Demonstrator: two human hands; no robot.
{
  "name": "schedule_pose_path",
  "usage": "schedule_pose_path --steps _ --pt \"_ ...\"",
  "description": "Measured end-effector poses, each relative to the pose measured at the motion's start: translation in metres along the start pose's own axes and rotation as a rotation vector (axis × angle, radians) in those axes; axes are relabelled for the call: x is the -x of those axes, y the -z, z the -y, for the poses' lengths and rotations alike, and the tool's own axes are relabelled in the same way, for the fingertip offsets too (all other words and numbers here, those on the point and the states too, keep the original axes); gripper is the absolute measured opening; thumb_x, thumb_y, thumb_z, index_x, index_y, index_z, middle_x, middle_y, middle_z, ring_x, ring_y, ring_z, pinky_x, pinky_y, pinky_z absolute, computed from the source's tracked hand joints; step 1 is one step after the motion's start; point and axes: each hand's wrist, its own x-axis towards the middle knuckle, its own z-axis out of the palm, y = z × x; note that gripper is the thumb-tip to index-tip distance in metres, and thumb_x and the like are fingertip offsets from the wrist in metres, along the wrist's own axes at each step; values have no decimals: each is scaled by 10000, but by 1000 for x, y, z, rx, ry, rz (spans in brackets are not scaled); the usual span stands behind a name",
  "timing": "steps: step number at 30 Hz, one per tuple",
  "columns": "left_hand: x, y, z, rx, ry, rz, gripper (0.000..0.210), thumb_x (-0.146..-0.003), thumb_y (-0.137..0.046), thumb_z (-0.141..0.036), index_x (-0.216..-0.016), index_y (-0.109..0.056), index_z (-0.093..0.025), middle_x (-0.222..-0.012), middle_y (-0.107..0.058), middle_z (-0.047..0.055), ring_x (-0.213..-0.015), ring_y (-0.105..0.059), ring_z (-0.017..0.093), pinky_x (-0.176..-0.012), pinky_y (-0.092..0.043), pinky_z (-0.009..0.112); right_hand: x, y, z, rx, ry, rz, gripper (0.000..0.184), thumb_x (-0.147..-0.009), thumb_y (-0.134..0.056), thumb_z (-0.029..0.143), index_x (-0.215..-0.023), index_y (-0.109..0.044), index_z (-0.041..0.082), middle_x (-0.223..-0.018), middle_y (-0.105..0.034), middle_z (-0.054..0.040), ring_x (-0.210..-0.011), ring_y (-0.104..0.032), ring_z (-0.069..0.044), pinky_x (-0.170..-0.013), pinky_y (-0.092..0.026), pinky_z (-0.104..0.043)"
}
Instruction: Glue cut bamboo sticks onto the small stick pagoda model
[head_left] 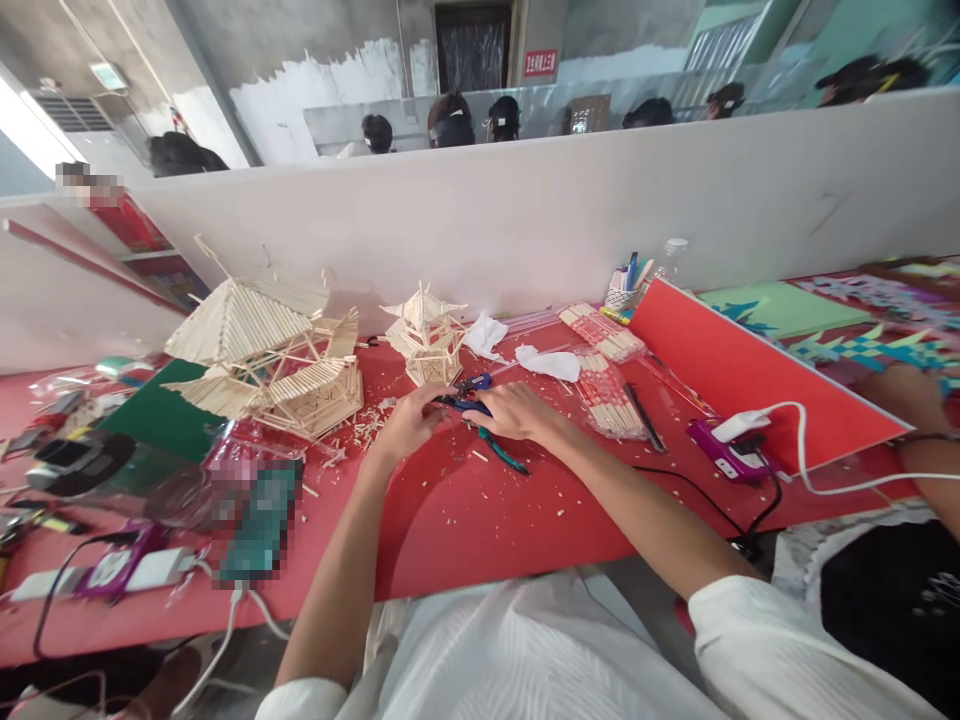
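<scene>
Both my hands are close together above the red table (442, 545). My right hand (517, 408) is closed on blue-handled pliers (466, 404), with their jaws pointing toward my left hand (407, 425). The left fingers are pinched together near the jaws; whatever is between them is too small to make out. Just beyond lies a blue tool (478, 382), partly covered by the hands. Teal-handled pliers (506, 455) rest on the table below my right hand. Behind the hands stands a small pavilion model (426, 345) made of wooden sticks.
A larger stick pavilion (262, 350) stands to the left. Bundled sticks in plastic (611, 395) and white tissues (547, 362) lie right of centre. A phone (262, 525) and power strips (724, 450) with cables flank me. Beside a red board (750, 370), another person's arm (919, 420) shows.
</scene>
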Motion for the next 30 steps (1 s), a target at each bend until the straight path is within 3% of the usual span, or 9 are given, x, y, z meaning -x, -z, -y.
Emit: schedule_pose_path --steps 5,10,18,24,30 --pt "-1 1 2 -65 -21 22 404 -875 -610 -168 -1256 -701 -265 -1307 -686 105 -1230 -638 259 -1019 -529 410 -5 -5 -2 -11 19 14 612 -1042 -320 612 -1113 -709 145 -1024 -779 -187 -905 -737 -332 -762 -464 -355" --pt "0 2 4 -62 -2 5 424 -857 -616 -154 -1259 -700 -259 -1316 -685 115 -1233 -641 269 -970 -559 406 -10 -10 -1 -11 24 17 595 -1042 -335 596 -1105 -715 142 -1032 -778 -197 -944 -738 -340 -799 -471 -364" --pt "0 1 10 -116 -17 12 439 -861 -614 -140 -1282 -684 -245 -1353 -669 117 -1264 -622 267 -1083 -491 448 -13 -14 -2 -2 30 31 585 -1048 -334 576 -1105 -710 132 -1036 -777 -205 -967 -739 -343 -808 -474 -358" --pt "1 1 8 -132 17 26 417 -883 -591 -162 -1280 -679 -258 -1372 -654 89 -1208 -651 238 -995 -541 362 -14 -14 -2 4 27 36 566 -1047 -349 564 -1100 -708 131 -1035 -778 -196 -971 -738 -352 -809 -480 -359" --pt "0 0 6 -150 2 5 363 -898 -594 -188 -1244 -688 -251 -1303 -690 80 -1207 -650 235 -1048 -510 375 -13 -12 -3 10 29 36 580 -1047 -350 569 -1099 -720 126 -1039 -777 -203 -970 -737 -349 -809 -478 -356"
